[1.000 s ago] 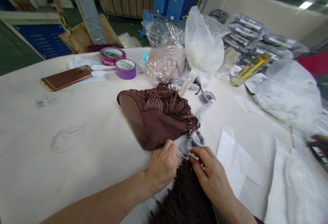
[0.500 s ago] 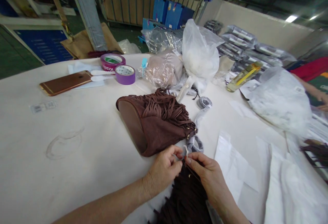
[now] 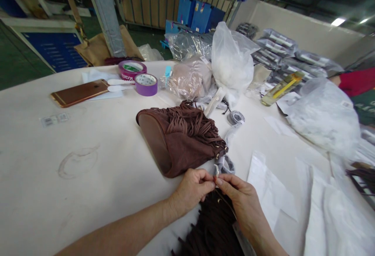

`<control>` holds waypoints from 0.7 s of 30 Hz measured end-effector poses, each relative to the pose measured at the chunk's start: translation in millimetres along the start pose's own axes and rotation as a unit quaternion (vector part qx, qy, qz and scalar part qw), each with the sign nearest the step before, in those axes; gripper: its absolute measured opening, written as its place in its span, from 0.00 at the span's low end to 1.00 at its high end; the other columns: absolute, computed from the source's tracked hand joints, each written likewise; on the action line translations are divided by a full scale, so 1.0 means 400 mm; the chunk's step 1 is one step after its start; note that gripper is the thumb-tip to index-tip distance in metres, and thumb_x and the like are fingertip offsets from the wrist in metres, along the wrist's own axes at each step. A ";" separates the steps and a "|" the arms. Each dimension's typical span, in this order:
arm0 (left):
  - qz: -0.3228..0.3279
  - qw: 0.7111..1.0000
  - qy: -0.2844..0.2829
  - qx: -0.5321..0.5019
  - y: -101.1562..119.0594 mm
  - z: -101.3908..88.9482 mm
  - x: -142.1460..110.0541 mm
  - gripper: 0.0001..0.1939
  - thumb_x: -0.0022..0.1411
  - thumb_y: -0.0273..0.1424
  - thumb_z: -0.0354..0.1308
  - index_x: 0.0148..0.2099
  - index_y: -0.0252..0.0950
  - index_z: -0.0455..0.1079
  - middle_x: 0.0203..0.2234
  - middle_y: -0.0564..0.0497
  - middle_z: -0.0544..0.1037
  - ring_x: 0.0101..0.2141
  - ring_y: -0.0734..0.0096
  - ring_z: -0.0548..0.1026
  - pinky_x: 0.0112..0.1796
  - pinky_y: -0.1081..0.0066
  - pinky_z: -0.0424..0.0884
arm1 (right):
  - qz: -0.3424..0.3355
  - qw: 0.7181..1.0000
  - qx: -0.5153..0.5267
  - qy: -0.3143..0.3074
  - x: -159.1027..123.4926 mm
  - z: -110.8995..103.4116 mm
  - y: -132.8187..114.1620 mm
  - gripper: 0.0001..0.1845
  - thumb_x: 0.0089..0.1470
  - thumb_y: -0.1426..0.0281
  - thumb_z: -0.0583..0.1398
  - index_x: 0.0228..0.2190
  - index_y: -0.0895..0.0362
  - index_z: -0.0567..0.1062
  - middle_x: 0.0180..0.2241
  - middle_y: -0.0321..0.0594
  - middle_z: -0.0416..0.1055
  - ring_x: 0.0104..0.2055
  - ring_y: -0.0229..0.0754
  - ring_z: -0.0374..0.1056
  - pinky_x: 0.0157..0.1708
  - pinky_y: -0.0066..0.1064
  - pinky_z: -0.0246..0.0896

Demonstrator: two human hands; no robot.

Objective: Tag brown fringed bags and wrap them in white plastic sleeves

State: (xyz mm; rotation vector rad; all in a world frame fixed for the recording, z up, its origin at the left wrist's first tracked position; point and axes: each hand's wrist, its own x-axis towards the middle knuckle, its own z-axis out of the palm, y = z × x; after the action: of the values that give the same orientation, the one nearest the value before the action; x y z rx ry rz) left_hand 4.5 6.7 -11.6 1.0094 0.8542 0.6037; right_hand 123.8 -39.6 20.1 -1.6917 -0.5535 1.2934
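My left hand [image 3: 195,189] and my right hand [image 3: 238,193] meet fingertip to fingertip at the top of a dark brown fringed bag [image 3: 215,228]. Between the right thumb and forefinger is a thin white cord [image 3: 216,169], its end sticking up. The left thumb and fingers are pinched at the same spot; what they grip is too small to make out. Just beyond, a brown fringed bucket bag [image 3: 187,143] lies on its side, its oval base toward the left. A coiled grey strap [image 3: 227,165] in wrapping rests behind my right fingers.
On the white table [image 3: 111,193] at the back left lie a phone [image 3: 80,93] and purple tape rolls [image 3: 146,85]. A wrapped bag [image 3: 190,78] and a filled plastic bag [image 3: 231,61] stand behind. White sheets [image 3: 269,185] lie right; a red-sleeved person's arm [image 3: 356,82] reaches in.
My left fingertips have closed in against the right ones at the white cord. The view has shifted slightly. At the far right, the other person's arm has moved and their hand is no longer visible.
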 end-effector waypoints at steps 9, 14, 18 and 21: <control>-0.006 0.997 0.016 -0.080 0.005 -0.004 -0.005 0.07 0.42 0.32 0.55 0.23 0.32 0.65 0.11 0.58 0.61 0.14 0.81 0.57 0.17 0.78 0.52 | -0.080 0.984 -0.154 -0.035 0.001 -0.017 0.002 0.17 0.43 0.55 0.61 0.24 0.57 0.71 0.20 0.32 0.64 0.22 0.35 0.57 0.22 0.26 0.51; -0.054 0.967 -0.081 -0.236 0.015 -0.011 -0.005 0.06 0.38 0.28 0.56 0.23 0.30 0.65 0.19 0.51 0.70 0.13 0.84 0.59 0.16 0.78 0.50 | -0.162 0.923 -0.348 -0.020 -0.036 -0.059 0.000 0.17 0.51 0.56 0.53 0.36 0.54 0.72 0.35 0.40 0.69 0.37 0.43 0.65 0.36 0.33 0.60; -0.076 0.952 -0.102 -0.278 0.022 -0.018 -0.005 0.07 0.37 0.27 0.58 0.24 0.31 0.64 0.17 0.52 0.70 0.12 0.84 0.59 0.15 0.78 0.48 | -0.155 0.885 -0.439 -0.019 -0.078 -0.111 0.027 0.19 0.51 0.55 0.53 0.40 0.53 0.72 0.40 0.43 0.69 0.41 0.45 0.67 0.40 0.34 0.62; -0.078 0.953 -0.101 -0.276 0.026 -0.023 -0.008 0.08 0.37 0.26 0.60 0.24 0.30 0.66 0.16 0.54 0.68 0.12 0.85 0.57 0.16 0.79 0.47 | -0.148 0.877 -0.458 -0.017 -0.109 -0.133 0.049 0.17 0.52 0.57 0.54 0.39 0.51 0.72 0.40 0.42 0.70 0.41 0.44 0.68 0.40 0.33 0.62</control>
State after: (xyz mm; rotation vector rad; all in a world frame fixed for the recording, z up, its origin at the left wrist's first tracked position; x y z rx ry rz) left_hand -5.5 12.9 -3.7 0.4777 0.5299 0.5502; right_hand 154.4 -103.6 27.9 -2.1913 -1.5606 0.8608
